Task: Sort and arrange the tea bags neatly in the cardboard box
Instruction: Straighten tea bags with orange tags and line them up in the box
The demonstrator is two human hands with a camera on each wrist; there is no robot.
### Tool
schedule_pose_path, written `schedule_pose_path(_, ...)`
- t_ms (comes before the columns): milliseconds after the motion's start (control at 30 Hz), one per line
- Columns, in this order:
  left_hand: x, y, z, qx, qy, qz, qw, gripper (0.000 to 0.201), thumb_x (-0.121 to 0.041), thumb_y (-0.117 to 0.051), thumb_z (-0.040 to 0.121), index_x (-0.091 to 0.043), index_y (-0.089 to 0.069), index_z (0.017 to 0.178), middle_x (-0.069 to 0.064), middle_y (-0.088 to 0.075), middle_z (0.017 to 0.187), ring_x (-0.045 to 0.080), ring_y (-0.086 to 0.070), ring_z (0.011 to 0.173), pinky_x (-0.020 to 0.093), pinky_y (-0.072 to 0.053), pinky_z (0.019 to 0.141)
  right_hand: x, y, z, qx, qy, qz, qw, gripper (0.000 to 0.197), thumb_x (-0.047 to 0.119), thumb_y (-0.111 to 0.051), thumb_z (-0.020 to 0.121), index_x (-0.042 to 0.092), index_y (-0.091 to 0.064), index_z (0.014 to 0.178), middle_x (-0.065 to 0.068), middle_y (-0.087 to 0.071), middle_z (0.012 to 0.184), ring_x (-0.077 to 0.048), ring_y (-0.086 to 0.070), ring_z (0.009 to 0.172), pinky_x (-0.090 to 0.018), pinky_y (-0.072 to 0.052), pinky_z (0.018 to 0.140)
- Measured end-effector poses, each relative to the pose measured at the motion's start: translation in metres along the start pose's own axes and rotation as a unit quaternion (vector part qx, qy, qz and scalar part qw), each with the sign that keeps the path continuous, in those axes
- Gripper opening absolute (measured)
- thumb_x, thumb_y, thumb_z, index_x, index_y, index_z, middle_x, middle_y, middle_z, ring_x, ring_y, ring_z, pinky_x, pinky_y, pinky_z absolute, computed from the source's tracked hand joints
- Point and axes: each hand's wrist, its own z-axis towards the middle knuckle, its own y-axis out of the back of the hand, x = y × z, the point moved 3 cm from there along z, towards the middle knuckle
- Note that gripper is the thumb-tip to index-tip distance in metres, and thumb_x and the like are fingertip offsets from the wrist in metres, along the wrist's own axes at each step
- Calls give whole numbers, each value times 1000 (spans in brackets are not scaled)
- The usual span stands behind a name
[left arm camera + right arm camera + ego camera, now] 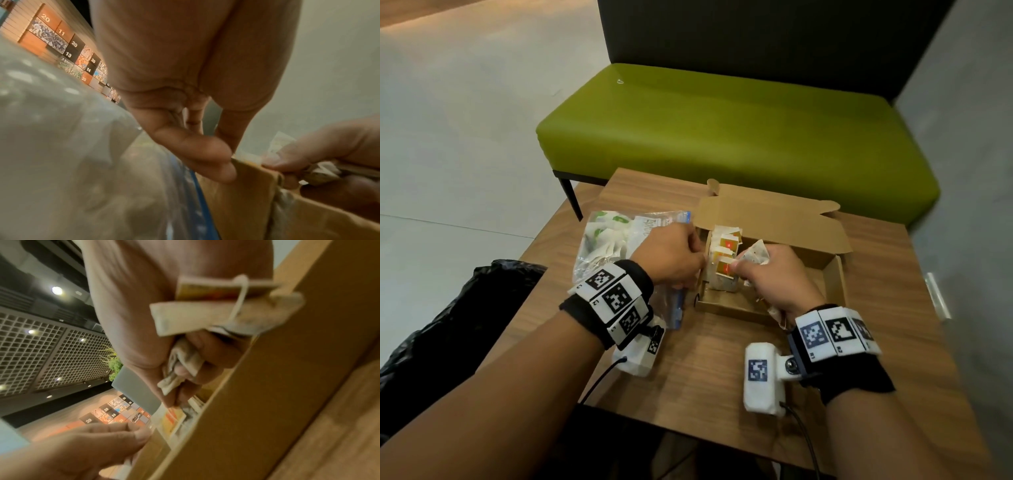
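Observation:
An open cardboard box (837, 274) sits on the wooden table (705, 370). A row of tea bags (724, 251) with yellow-orange tags stands along its left side. My left hand (697, 263) pinches the box's left wall (246, 186), thumb outside (216, 162). My right hand (739, 266) grips a bunch of loose tea bags (755, 253) and touches the nearest tag in the row with its fingertips. In the right wrist view the bunch (195, 318) is crumpled in the right hand (185, 374), just above the box wall (267, 386).
A clear plastic bag (613, 240) holding green-tagged tea bags lies left of the box, under my left wrist. A black bag (465, 308) sits off the table's left edge. A green bench (722, 130) stands beyond the table.

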Motion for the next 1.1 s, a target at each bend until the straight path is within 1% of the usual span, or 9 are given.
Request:
schedule_pose_path(267,-1,-2,-2,13,-6,-18,1000,6,-18,-62,94,-13,-61,92,8,-71,76,18,-72,62,25,-57,50,9,-13,1,-53,35,-127,990,20,32,-71,91,27,-71,110,5,-72,101,-17,-67,93,-42,-58,83)
schedule_pose_path(400,-1,0,-3,15,-1,-23,1000,10,-21,-65,93,-13,-60,97,8,-71,79,19,-73,63,29,-59,52,8,-9,1,-71,39,-146,986,14,34,-68,93,29,-69,106,5,-71,102,-17,-65,93,-39,-56,80)
schedule_pose_path(467,-2,0,-2,-4,-45,30,999,19,-24,-66,91,-17,-59,108,0,-67,86,20,-71,75,28,-55,59,8,-7,1,-58,45,-150,986,15,33,-67,94,28,-71,108,5,-70,100,-18,-64,94,-35,-54,77)
schedule_pose_path(567,-11,2,-2,-54,-157,131,977,41,-37,-70,87,-26,-59,125,-6,-49,97,13,-53,87,24,-40,74,10,-4,-1,-55,70,-117,989,8,31,-69,92,26,-72,98,6,-70,91,-16,-65,85,-28,-46,65)
schedule_pose_path(633,-16,1,-4,-50,-191,135,971,36,-42,-69,88,-28,-65,120,-3,-48,100,13,-50,88,27,-40,77,12,-2,-2,-50,86,-79,992,6,31,-73,90,26,-73,93,7,-69,84,-12,-64,78,-26,-43,61)
schedule_pose_path(767,-17,-3,-1,-37,-217,145,965,14,-32,-67,92,-20,-74,96,0,-67,89,18,-60,82,29,-40,66,13,3,-3,-50,93,-27,994,2,25,-75,88,26,-73,89,9,-70,78,-11,-64,73,-26,-46,63)
schedule_pose_path(833,-16,-1,1,-44,-211,123,969,12,-30,-66,92,-22,-75,94,-2,-70,83,16,-60,76,28,-40,65,11,5,-5,-21,81,-33,996,9,25,-75,88,28,-72,96,9,-71,85,-10,-67,77,-26,-50,63)
schedule_pose_path(933,-17,3,2,-50,-207,74,974,11,-25,-67,92,-20,-76,95,-8,-67,75,6,-58,67,25,-42,65,8,7,-8,10,59,-71,996,11,29,-74,90,30,-71,100,10,-72,88,-7,-67,79,-23,-45,59)
schedule_pose_path(1100,-16,0,2,-72,-206,36,975,4,-23,-70,89,-22,-67,88,-11,-65,71,4,-59,65,22,-43,59,9,10,-8,0,58,-50,997,11,30,-75,89,28,-71,99,8,-71,87,-8,-67,77,-23,-45,59)
